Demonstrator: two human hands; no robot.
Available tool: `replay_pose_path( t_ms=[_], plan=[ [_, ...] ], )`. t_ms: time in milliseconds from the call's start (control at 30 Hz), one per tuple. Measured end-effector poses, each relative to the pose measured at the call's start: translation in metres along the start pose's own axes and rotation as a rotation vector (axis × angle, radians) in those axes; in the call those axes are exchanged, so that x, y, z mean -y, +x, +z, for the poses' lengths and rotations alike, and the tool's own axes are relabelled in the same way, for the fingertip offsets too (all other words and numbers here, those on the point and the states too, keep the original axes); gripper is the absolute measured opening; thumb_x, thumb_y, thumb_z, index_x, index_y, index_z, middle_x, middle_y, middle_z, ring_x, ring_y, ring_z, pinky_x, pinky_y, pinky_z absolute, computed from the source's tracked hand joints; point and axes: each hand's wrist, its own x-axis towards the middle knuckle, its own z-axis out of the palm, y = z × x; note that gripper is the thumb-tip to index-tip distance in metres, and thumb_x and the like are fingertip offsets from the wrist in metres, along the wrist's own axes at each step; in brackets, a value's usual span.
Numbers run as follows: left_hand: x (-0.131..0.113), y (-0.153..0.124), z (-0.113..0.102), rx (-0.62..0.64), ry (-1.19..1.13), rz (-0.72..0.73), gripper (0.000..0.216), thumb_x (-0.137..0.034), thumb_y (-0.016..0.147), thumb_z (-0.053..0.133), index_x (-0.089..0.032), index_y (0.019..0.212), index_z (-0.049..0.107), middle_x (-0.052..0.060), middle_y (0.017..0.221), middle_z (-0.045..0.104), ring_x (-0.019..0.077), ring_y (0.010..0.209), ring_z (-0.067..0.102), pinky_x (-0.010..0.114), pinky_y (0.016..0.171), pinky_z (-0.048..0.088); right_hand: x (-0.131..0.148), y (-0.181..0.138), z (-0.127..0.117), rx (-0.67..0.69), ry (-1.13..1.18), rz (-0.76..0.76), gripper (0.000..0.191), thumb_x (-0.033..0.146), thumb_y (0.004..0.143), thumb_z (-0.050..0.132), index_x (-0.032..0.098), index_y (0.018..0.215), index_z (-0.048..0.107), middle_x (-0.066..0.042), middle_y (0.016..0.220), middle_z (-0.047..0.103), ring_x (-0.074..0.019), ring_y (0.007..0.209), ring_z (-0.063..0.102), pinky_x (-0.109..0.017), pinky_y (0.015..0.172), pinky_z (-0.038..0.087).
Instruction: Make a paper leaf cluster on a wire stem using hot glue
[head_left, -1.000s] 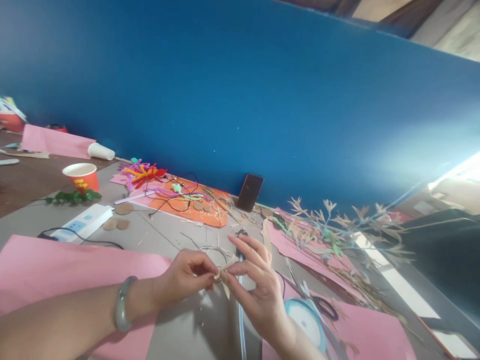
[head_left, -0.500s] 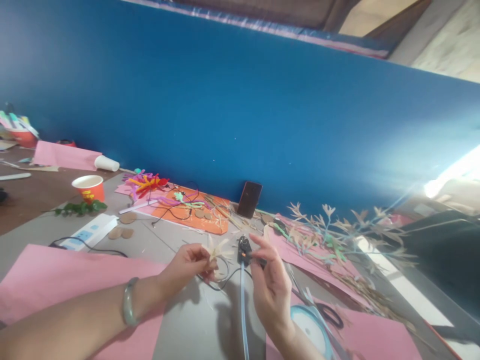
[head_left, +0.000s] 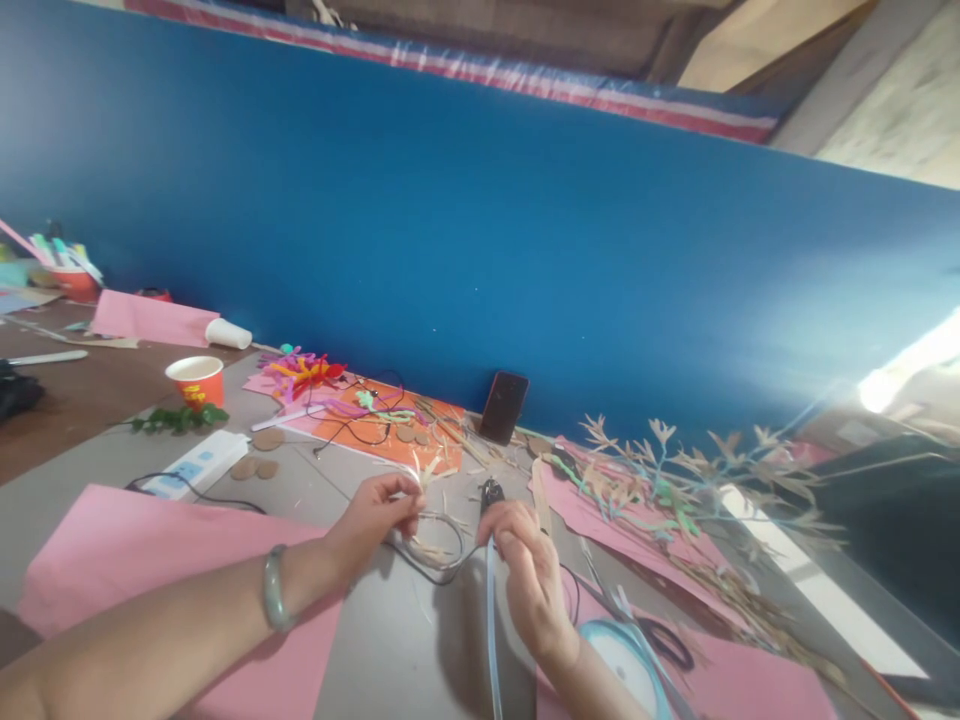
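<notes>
My left hand (head_left: pixel 386 508) pinches a small flower-like bunch of pale, straw-like strips (head_left: pixel 426 470) between thumb and fingertips. At the table's middle, my right hand (head_left: pixel 521 560) is closed on the black glue gun (head_left: pixel 491 492), its fingers curled over the rear of the body. A long translucent bluish glue stick (head_left: pixel 493 630) runs back from the gun towards me. Between my hands lies a loop of dark cord (head_left: pixel 442 578), with loose pale strips close by. My fingers hide most of the gun.
A branch with dried leaves (head_left: pixel 660 465) lies right on pink paper (head_left: pixel 637 540). Near my right wrist are a ribbon spool (head_left: pixel 619 660) and scissors (head_left: pixel 664 640). A phone (head_left: pixel 504 407) leans on the blue wall (head_left: pixel 465 220). A paper cup (head_left: pixel 196 382) and power strip (head_left: pixel 196 465) stand left.
My right hand, earlier raised with fingers apart beside the glue gun, has come down and closed on it. My left hand still holds the pale bunch, now turned more upright.
</notes>
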Motion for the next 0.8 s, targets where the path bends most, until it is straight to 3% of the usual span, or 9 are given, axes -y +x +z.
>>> replay_pose_path(
  t_ms=[133,233,300,367,467,533,633,733,800],
  plan=[
    [-0.008,0.0,0.002,-0.001,-0.047,-0.03,0.031,-0.034,0.066,0.079,-0.014,0.071,0.056,-0.005,0.051,0.055,0.0062,0.044,0.049,0.017,0.047,0.036,-0.004,0.002,0.01,-0.021,-0.123,0.033,0.026,0.025,0.092,0.045,0.022,0.069,0.057,0.0,0.067,0.061,-0.018,0.068,0.057,-0.034,0.072,0.04],
    [-0.012,-0.004,0.006,0.1,-0.091,-0.089,0.028,-0.03,0.067,0.079,-0.014,0.068,0.057,-0.004,0.05,0.055,0.0071,0.045,0.051,0.018,0.048,0.038,-0.008,0.002,0.014,-0.017,-0.118,0.014,0.02,0.028,0.085,0.06,0.021,0.067,0.058,-0.001,0.07,0.065,-0.0187,0.071,0.06,-0.033,0.072,0.042],
    [-0.012,-0.007,0.007,0.175,-0.087,-0.125,0.025,-0.029,0.068,0.078,-0.013,0.07,0.059,-0.003,0.051,0.057,0.0087,0.046,0.054,0.019,0.049,0.04,-0.009,0.001,0.014,-0.044,-0.045,0.052,0.01,0.029,0.08,0.067,0.021,0.076,0.061,-0.002,0.077,0.067,-0.0183,0.07,0.06,-0.032,0.069,0.045],
    [-0.011,-0.01,0.008,0.216,-0.045,-0.136,0.024,-0.029,0.069,0.078,-0.012,0.07,0.061,-0.001,0.052,0.059,0.0104,0.048,0.056,0.02,0.05,0.041,-0.008,0.0,0.014,-0.013,0.041,0.118,0.025,0.03,0.079,0.068,0.02,0.1,0.063,-0.003,0.083,0.067,-0.0173,0.07,0.059,-0.03,0.067,0.047],
    [-0.01,-0.013,0.009,0.211,0.026,-0.117,0.025,-0.031,0.069,0.078,-0.012,0.069,0.062,0.0,0.053,0.059,0.0109,0.049,0.056,0.021,0.052,0.042,-0.004,-0.002,0.015,0.219,0.149,0.227,0.05,0.033,0.081,0.067,0.019,0.127,0.054,-0.002,0.081,0.066,-0.0162,0.07,0.06,-0.029,0.069,0.049],
    [-0.011,-0.013,0.009,0.193,0.061,-0.094,0.025,-0.032,0.069,0.078,-0.012,0.069,0.063,-0.001,0.055,0.059,0.0101,0.051,0.055,0.021,0.054,0.043,0.0,-0.002,0.018,0.35,0.177,0.289,0.047,0.033,0.082,0.066,0.019,0.125,0.057,-0.002,0.079,0.068,-0.0159,0.069,0.061,-0.028,0.068,0.049],
    [-0.013,-0.014,0.009,0.167,0.095,-0.074,0.025,-0.033,0.071,0.076,-0.012,0.069,0.063,-0.001,0.057,0.059,0.0093,0.052,0.053,0.021,0.055,0.042,0.004,-0.002,0.023,0.426,0.183,0.304,0.03,0.034,0.084,0.063,0.022,0.111,0.068,-0.003,0.085,0.072,-0.015,0.064,0.06,-0.027,0.063,0.048],
    [-0.014,-0.013,0.009,0.174,0.125,-0.053,0.024,-0.033,0.073,0.075,-0.012,0.07,0.063,-0.001,0.058,0.058,0.0096,0.053,0.053,0.022,0.056,0.041,0.002,-0.002,0.026,0.406,0.215,0.304,0.024,0.036,0.085,0.062,0.024,0.101,0.073,-0.004,0.091,0.074,-0.0151,0.062,0.059,-0.027,0.06,0.047],
    [-0.014,-0.012,0.009,0.186,0.138,-0.042,0.024,-0.033,0.074,0.074,-0.012,0.07,0.064,-0.002,0.057,0.057,0.0095,0.053,0.052,0.022,0.056,0.041,-0.001,-0.003,0.026,0.314,0.222,0.332,0.026,0.039,0.083,0.063,0.022,0.101,0.072,-0.005,0.089,0.074,-0.0155,0.062,0.059,-0.026,0.058,0.047]
  ],
)
